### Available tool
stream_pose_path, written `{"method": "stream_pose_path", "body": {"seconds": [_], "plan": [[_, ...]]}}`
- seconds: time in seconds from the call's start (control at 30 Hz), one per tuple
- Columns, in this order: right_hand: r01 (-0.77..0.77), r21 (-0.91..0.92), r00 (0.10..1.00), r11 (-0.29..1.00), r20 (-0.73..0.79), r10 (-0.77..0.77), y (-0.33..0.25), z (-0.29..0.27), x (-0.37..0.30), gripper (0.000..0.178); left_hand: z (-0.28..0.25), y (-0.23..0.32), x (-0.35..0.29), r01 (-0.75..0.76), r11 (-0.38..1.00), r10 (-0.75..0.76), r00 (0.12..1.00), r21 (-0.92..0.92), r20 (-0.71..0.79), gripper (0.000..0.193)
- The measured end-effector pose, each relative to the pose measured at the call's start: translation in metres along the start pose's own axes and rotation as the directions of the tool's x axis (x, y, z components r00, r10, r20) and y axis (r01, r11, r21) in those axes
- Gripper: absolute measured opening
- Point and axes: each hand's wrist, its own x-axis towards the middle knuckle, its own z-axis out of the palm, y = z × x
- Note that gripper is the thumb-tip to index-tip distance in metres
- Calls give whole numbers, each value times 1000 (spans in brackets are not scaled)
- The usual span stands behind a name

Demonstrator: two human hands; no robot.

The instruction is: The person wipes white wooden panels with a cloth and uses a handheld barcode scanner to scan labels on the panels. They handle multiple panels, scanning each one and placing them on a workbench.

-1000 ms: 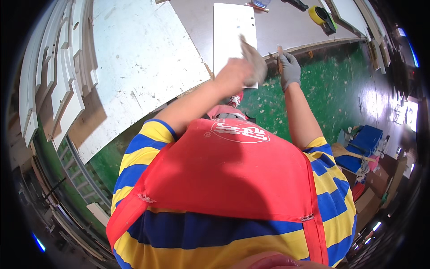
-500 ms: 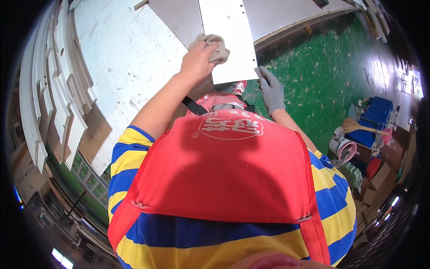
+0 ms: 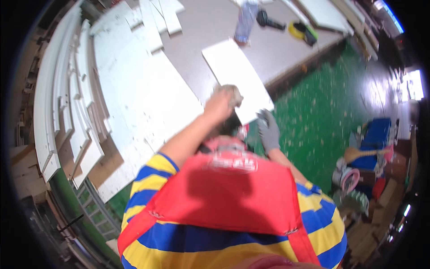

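Observation:
A white rectangular board (image 3: 237,74) lies slanted across the brown worktop, its near end jutting past the worktop's edge toward me. My bare left hand (image 3: 219,104) is closed on a crumpled beige rag (image 3: 235,94), pressed on the board's left edge near that end. My right hand (image 3: 268,127), in a grey glove, has its fingers at the board's near right corner and appears to grip it; the fingertips are partly blurred. A red apron (image 3: 242,188) covers my front below the hands.
Large white panels (image 3: 139,89) lie on the left, beside stacked white strips (image 3: 47,112). At the far side are a clear bottle (image 3: 246,22), a black handheld tool (image 3: 271,20) and a yellow-black tool (image 3: 303,32). A broom (image 3: 358,154) and pink-rimmed bucket (image 3: 349,179) stand right on green floor.
My view has tipped up, bringing the tools and far end of the board into sight. The board has turned, its far end swinging left. The rag is now nearer the board's near end.

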Motion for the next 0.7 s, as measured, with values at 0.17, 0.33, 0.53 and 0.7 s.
{"method": "stream_pose_path", "body": {"seconds": [0.17, 0.33, 0.53, 0.7], "plan": [[-213, -19, 968, 977, -138, 208, 10, -31, 69, 40, 12, -2, -16, -138, 990, 137, 988, -4, -75, 45], [-353, -130, 935, 927, -21, 353, 24, -35, 92, 36, 16, 11, -59, -312, 898, 385, 898, -310, 213, 38], [-126, -19, 985, 992, 116, 127, -23, -26, 114, 20, -46, -16, -96, 122, 596, -317, 944, -794, -93, 29], [361, -306, 932, 881, 133, -336, -88, -18, 102, 26, -158, -51, -130, -40, 467, -591, 729, -884, -345, 43]]}}
